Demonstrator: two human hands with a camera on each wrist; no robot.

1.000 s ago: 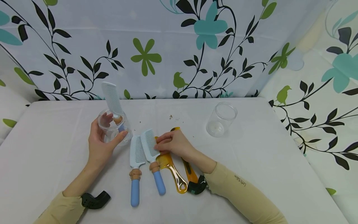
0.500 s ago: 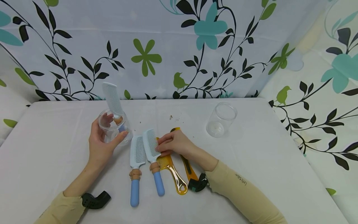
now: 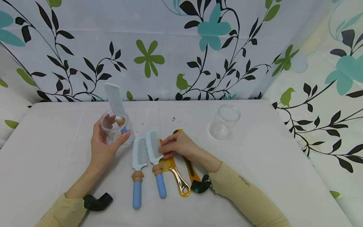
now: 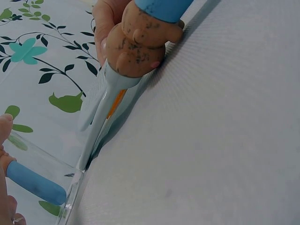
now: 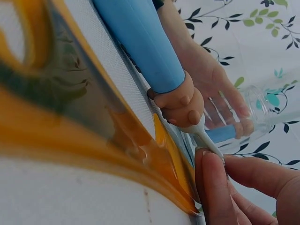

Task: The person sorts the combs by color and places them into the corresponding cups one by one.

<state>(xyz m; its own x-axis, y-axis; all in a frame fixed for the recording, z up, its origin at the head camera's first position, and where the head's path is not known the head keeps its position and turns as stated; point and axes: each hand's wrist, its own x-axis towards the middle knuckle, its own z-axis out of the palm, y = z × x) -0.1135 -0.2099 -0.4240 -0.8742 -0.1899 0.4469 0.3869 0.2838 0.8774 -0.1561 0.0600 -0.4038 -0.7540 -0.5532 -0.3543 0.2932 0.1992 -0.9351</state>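
Note:
My left hand [image 3: 100, 143] grips a clear plastic cup [image 3: 113, 136], fingers and thumb round its side. A pale blue comb [image 3: 115, 100] stands tilted in that cup, its blue handle [image 4: 35, 182] showing through the wall. My right hand [image 3: 180, 145] pinches the toothed edge of a second pale blue comb [image 3: 154, 145] between thumb and fingers. This comb has a blue handle [image 5: 140, 42] and a brown figure [image 5: 180, 105] at its neck. A matching comb [image 3: 140, 154] lies just left of it.
Under and beside my right hand lie an amber comb [image 3: 177, 176] with a looped handle and another amber piece [image 3: 190, 170], partly covered by the wrist. A second clear cup [image 3: 224, 123] stands at the back right. Small brown crumbs [image 3: 174, 119] dot the white table [image 3: 255, 189].
The pinched comb and my right hand have shifted slightly right, its head swinging away from the matching comb. My left hand still holds the cup in about the same place.

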